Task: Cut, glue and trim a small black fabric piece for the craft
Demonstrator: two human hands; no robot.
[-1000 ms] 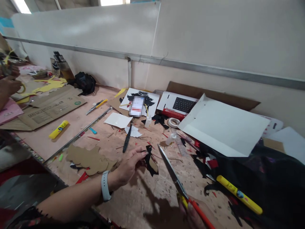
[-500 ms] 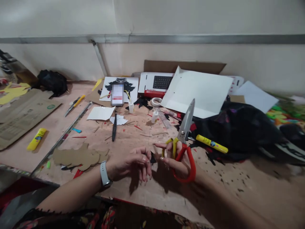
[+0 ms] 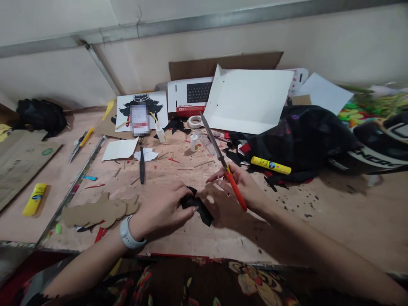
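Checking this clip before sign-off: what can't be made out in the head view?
- Black cutout: its near end is hidden under the left hand.
- Scissors: handle loops hidden by the right hand.
- Phone screen: blurred out.
- Striped object: cut off by the right edge.

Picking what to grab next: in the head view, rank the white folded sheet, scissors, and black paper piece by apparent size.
1. white folded sheet, though it lies farthest
2. scissors
3. black paper piece

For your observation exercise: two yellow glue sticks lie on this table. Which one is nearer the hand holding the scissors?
The yellow glue stick beside the black bag, just beyond the right hand. The other lies far left, near the cardboard sheet.
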